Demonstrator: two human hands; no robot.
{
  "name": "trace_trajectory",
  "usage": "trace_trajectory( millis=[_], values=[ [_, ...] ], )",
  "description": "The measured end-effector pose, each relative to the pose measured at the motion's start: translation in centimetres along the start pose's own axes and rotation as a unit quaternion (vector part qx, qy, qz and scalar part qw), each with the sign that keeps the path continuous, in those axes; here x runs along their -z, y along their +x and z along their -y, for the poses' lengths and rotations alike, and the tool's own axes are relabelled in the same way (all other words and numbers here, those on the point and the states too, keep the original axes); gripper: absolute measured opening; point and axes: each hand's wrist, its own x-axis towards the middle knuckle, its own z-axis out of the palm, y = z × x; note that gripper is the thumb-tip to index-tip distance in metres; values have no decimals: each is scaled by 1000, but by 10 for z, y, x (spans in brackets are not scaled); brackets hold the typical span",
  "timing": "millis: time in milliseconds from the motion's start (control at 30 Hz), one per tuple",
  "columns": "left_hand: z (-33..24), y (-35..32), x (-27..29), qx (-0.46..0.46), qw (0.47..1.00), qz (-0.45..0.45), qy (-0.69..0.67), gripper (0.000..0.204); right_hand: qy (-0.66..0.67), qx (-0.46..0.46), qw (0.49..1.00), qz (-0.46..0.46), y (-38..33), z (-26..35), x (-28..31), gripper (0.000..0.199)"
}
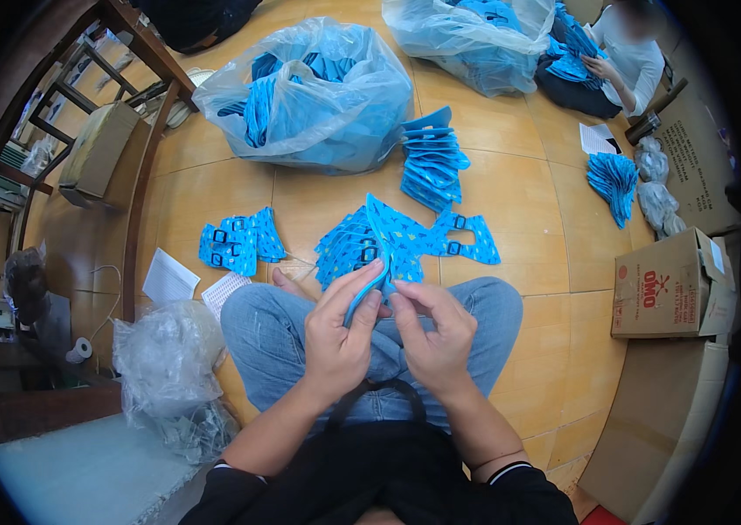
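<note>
Between my hands, over my crossed legs, stands a folded blue patterned fabric piece. My left hand pinches its lower left edge between thumb and fingers. My right hand closes on the same piece from the right, its fingertips near my left thumb. Just beyond lies a fanned pile of similar blue pieces, partly hidden by the held one. A black buckle shows close to my left fingertips. To the right of the pile rest blue pieces with black buckles; another buckled stack lies to the left.
A row of blue pieces stands farther out, beside a large clear plastic bag of them. Another full bag is behind. At far right a person handles blue pieces. Cardboard boxes line the right; crumpled plastic sits left.
</note>
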Motion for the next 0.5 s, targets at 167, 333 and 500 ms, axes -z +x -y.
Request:
trace_trajectory(
  millis=[167, 333, 500],
  values=[
    [8, 0, 1, 38, 997, 6, -68, 29, 9, -15, 1000, 1, -2, -3, 0, 17],
    [15, -5, -3, 32, 998, -22, -50, 27, -2, 4, 1000, 24, -2, -7, 3, 19],
    [19, -5, 12, 127, 974, 35, -186, 26, -88, 110, 989, 37, 14, -7, 10, 38]
  ],
)
